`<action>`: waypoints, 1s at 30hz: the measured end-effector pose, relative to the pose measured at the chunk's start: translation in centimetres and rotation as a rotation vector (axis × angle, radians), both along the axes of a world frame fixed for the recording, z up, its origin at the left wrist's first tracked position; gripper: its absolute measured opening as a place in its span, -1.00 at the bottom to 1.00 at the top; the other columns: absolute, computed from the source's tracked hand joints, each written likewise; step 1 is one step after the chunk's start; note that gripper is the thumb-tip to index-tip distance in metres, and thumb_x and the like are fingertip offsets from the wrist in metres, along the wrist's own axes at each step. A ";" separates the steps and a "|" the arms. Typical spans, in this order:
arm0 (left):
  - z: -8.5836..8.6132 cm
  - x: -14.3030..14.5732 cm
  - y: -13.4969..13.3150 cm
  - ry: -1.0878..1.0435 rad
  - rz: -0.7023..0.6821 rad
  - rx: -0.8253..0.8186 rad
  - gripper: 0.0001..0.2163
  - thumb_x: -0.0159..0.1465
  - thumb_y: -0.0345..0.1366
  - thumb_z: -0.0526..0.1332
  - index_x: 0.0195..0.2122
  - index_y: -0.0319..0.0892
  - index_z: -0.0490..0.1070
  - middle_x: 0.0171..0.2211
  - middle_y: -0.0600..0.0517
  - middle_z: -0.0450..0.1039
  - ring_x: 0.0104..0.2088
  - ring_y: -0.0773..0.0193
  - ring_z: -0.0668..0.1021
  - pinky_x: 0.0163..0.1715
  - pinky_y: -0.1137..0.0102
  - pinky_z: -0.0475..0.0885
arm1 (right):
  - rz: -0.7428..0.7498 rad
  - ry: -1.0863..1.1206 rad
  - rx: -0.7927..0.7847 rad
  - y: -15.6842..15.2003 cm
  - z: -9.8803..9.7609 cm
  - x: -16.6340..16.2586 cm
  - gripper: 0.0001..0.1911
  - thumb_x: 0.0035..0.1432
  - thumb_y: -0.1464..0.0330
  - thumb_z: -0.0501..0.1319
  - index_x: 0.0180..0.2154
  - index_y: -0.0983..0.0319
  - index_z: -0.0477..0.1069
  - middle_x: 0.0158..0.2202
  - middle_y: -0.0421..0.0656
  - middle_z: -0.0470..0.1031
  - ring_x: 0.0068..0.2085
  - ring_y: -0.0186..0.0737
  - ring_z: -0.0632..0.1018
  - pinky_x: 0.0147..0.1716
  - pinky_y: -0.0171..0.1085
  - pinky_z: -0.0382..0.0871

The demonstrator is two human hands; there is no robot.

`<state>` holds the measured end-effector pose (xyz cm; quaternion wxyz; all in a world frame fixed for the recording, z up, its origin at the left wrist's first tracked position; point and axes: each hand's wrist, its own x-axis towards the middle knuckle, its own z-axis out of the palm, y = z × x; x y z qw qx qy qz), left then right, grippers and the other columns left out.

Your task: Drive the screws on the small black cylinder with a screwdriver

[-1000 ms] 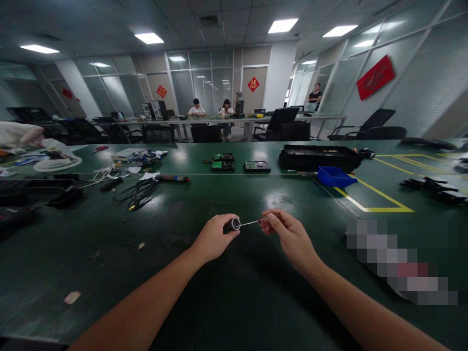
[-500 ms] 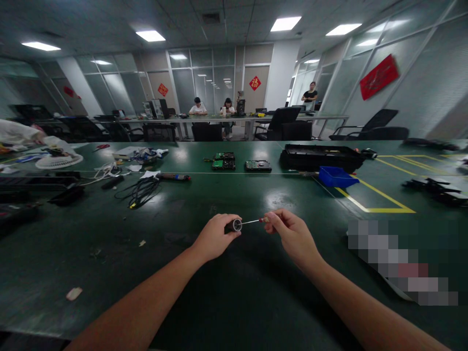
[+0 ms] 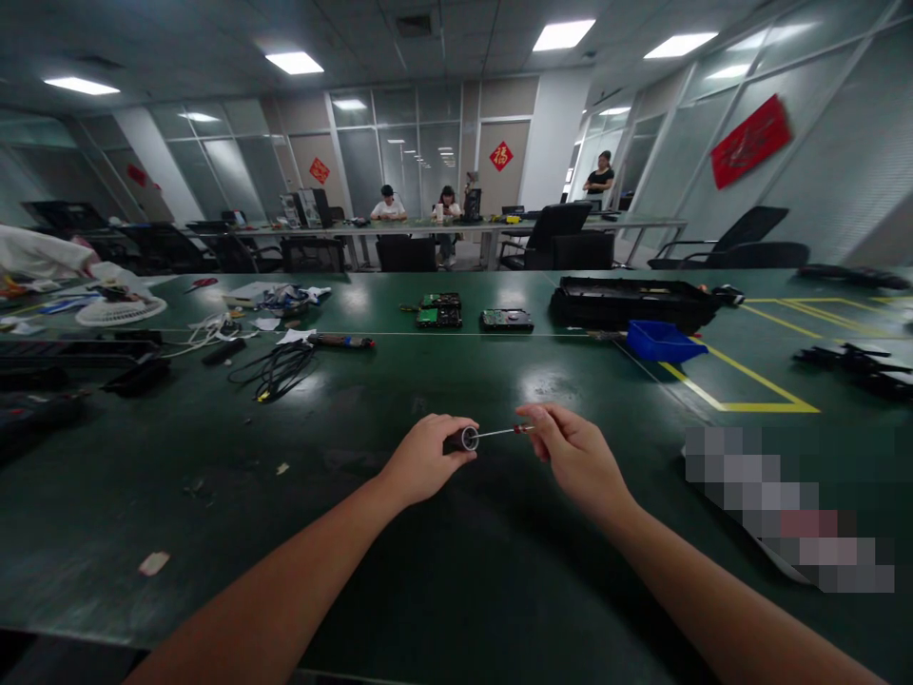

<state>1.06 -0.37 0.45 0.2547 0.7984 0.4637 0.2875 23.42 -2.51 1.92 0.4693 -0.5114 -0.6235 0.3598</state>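
Note:
My left hand is closed around a small dark cylinder with a pale ring at its open end, which faces to the right. In my right hand is a thin screwdriver with a red-and-clear handle, mostly covered by the fingers. Its metal shaft points left, and the tip reaches the ringed opening of the cylinder. How deep the tip goes, I cannot tell. Both hands are held above the green table.
Green circuit boards and a hard drive lie ahead. A black plastic housing and blue bin are at right. Cables and a white fan grille lie left. A blurred sheet lies near right.
The fingers of my right hand have shifted on the screwdriver handle, and that hand is slightly farther right. My left hand keeps its hold on the cylinder. The view has moved slightly.

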 end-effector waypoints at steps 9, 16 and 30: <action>0.1 0.0 0.0 -0.028 -0.029 0.028 -0.66 0.20 -0.39 0.37 0.00 -0.05 0.49 -0.08 0.05 0.54 -0.06 0.17 0.50 -0.01 0.27 0.36 | 0.002 0.330 -0.004 0.5 -0.3 -0.1 -0.71 0.20 0.13 0.26 -0.21 0.22 0.49 -0.36 -0.15 0.52 -0.32 -0.21 0.52 -0.20 -0.16 0.41; 0.0 -0.1 0.1 -0.034 -0.056 0.084 -0.67 0.22 -0.39 0.35 0.02 -0.04 0.48 -0.05 0.05 0.54 -0.04 0.17 0.50 0.02 0.25 0.35 | -0.009 0.667 -0.199 1.2 -0.7 -0.2 -0.68 0.02 0.11 0.40 -0.36 0.22 0.49 -0.44 -0.18 0.47 -0.42 -0.28 0.46 -0.39 -0.25 0.42; -0.5 -0.2 0.3 0.019 -0.012 0.062 -0.64 0.22 -0.35 0.35 0.06 0.00 0.48 -0.08 0.04 0.52 -0.04 0.15 0.48 0.01 0.21 0.34 | -0.075 0.052 0.130 -0.1 -0.2 -0.2 -0.72 0.30 0.13 0.11 -0.22 0.20 0.40 -0.38 -0.13 0.50 -0.34 -0.17 0.51 -0.27 -0.16 0.40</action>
